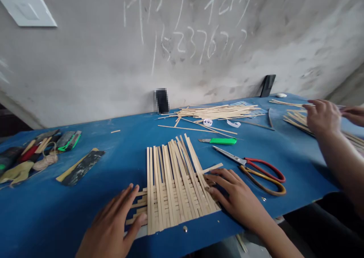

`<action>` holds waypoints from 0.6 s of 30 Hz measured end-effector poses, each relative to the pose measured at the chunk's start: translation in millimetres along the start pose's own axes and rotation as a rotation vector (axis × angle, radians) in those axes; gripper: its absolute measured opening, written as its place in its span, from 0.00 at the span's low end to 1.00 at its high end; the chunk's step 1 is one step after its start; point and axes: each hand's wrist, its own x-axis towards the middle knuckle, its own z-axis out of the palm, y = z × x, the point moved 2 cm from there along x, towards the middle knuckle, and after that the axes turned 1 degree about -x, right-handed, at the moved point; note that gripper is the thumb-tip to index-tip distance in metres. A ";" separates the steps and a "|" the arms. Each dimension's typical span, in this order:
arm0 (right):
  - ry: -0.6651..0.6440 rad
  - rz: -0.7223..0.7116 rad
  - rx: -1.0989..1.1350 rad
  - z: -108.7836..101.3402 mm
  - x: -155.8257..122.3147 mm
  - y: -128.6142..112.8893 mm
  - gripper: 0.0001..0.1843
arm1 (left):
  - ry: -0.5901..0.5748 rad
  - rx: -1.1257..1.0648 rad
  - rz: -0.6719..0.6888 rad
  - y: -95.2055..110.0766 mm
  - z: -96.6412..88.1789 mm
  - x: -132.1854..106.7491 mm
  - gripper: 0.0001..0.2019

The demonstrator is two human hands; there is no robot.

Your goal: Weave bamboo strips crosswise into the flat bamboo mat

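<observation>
A partly woven mat of flat bamboo strips [173, 186] lies on the blue table [119, 151] near its front edge. My left hand [113, 224] rests at the mat's left side, fingers spread, thumb against the cross strips' ends. At the mat's right edge my right hand [236, 197] lies flat with fingers stretched out onto the strips. Neither hand grips anything.
Red-and-yellow handled scissors [256, 169] and a green utility knife [220, 140] lie right of the mat. A pile of loose strips [216, 112] sits behind. Tools and twine [40, 151] lie at left. Another person's hands [324, 115] work on strips at far right.
</observation>
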 end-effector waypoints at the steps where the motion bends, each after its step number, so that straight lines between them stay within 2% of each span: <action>1: -0.016 0.005 -0.027 2.2 1.7 -0.5 0.18 | 0.056 0.039 0.027 0.2 8.8 -8.3 0.34; 3: -0.041 0.021 -0.062 4.8 3.4 0.4 0.19 | 0.174 0.129 0.124 3.0 21.8 -19.0 0.34; 6: -0.068 0.012 -0.069 4.1 2.5 1.7 0.20 | 0.292 0.241 0.249 10.9 28.6 -22.9 0.35; 12: -0.074 -0.003 -0.056 -1.5 -4.2 0.6 0.20 | 0.351 0.279 0.250 21.6 21.5 -18.1 0.33; 18: 0.057 0.087 -0.075 1.1 -18.7 4.5 0.19 | 0.358 0.260 0.257 25.2 16.6 -18.5 0.32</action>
